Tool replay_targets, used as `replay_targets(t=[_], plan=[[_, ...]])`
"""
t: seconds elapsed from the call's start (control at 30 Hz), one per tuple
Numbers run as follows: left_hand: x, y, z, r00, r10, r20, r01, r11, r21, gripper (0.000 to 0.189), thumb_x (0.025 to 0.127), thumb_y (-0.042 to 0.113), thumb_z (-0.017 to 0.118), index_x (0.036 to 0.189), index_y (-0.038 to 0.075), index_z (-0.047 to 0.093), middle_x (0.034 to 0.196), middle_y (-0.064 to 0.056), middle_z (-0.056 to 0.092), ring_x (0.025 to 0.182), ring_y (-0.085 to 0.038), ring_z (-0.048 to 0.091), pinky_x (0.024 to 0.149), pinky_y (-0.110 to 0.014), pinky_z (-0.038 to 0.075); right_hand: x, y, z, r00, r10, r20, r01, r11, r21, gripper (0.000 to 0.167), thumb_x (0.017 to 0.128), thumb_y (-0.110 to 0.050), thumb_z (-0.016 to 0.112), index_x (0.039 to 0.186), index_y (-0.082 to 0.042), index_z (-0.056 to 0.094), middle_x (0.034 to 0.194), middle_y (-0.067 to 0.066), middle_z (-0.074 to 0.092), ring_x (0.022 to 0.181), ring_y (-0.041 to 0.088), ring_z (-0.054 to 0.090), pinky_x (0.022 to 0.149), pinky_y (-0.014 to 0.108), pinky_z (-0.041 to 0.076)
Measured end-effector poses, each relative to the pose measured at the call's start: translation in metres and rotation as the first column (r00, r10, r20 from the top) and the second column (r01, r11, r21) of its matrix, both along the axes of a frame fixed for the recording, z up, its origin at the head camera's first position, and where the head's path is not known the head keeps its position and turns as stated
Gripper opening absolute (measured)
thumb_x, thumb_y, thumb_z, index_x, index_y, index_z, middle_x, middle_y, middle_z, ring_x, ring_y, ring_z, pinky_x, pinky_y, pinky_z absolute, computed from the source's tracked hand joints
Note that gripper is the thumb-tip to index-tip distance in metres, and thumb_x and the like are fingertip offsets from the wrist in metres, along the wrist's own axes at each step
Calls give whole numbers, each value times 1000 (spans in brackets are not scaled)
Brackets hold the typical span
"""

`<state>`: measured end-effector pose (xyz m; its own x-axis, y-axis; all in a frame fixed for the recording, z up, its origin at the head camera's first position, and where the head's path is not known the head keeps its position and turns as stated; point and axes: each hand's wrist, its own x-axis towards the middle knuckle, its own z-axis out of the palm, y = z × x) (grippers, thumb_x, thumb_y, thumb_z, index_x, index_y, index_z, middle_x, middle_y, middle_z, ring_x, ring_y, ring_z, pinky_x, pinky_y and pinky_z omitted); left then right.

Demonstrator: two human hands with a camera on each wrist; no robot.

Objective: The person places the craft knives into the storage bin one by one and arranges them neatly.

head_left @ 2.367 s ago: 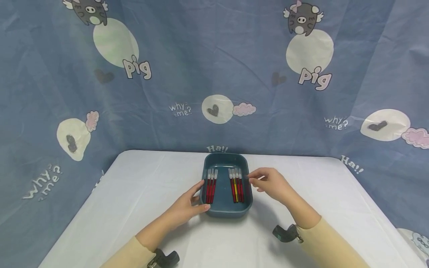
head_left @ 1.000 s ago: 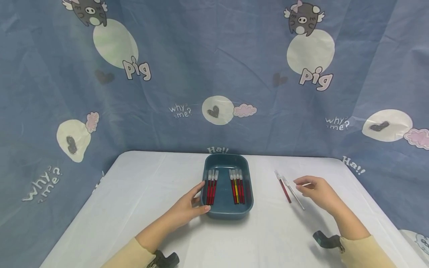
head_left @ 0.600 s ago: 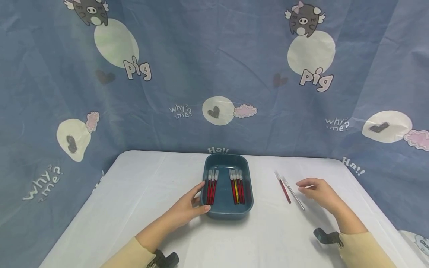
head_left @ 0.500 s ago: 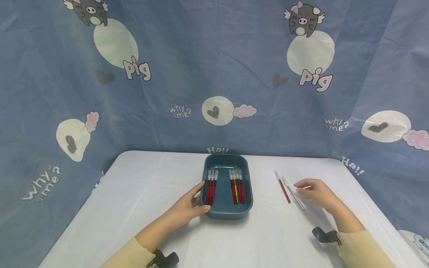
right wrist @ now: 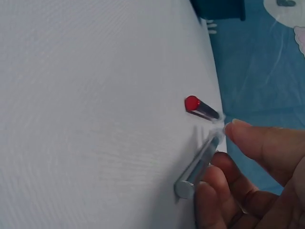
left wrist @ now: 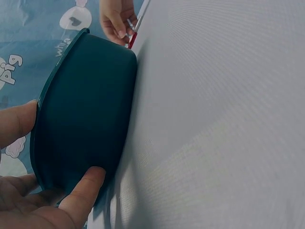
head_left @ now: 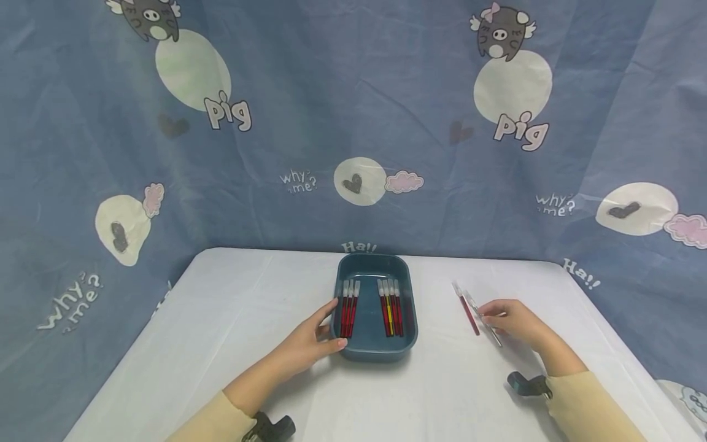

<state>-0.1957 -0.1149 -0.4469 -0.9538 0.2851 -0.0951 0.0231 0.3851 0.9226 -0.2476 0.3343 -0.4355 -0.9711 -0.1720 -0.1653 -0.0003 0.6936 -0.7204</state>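
Note:
A dark teal box (head_left: 367, 351) stands mid-table. Inside lie two rows of slim pen-like tools with clear caps, red ones at the left (head_left: 349, 316) and red ones with one yellow tool (head_left: 390, 316) at the right. My left hand (head_left: 301, 347) rests against the box's left side, index fingertip at the rim and thumb at the front corner. To the right of the box, my right hand (head_left: 513, 319) pinches a silver pen-like tool (right wrist: 195, 171) near its clear-capped end, thumb on one side and fingertips on the other. A red pen-like tool (head_left: 468, 312) lies just left of it.
A white-covered table (head_left: 243, 288) bears everything. Behind it hangs a blue cloth (head_left: 309, 123) printed with pigs and lettering. Small dark wrist cameras stick out under both forearms, the right one (head_left: 521, 383) close above the table.
My right hand moved from the box's right rim to beside the two loose tools, then leftward until its fingers met the silver one. My left hand and the box stayed in place.

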Motion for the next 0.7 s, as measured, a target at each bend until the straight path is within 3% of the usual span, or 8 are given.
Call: replay_targets(t=[0.23, 0.4, 0.7], plan=[[-1, 0, 0, 1000, 1, 0, -1, 1000, -12, 88, 89, 32, 77, 160, 23, 26, 163, -14, 26, 139, -47, 40, 104, -63, 40, -6, -2, -5, 1000, -27, 14, 26, 999, 47, 27, 96, -15, 67, 119, -1, 70, 113, 17, 67, 89, 23, 61, 73, 34, 54], [-1, 1, 2, 1000, 9, -3, -9, 1000, -16, 87, 89, 31, 78, 160, 23, 28, 163, -14, 27, 138, -46, 40, 104, -63, 41, -9, -3, -4, 1000, -18, 7, 18, 998, 59, 29, 95, -13, 68, 120, 0, 69, 115, 21, 67, 96, 25, 63, 74, 35, 55], [0, 0, 2, 1000, 14, 0, -14, 1000, -14, 87, 88, 31, 78, 160, 23, 28, 163, -13, 27, 138, -46, 41, 103, -64, 41, -13, -9, -6, 998, -64, -5, 65, 995, 77, 27, 91, -5, 70, 116, 3, 69, 114, 26, 68, 94, 29, 70, 76, 39, 59]])
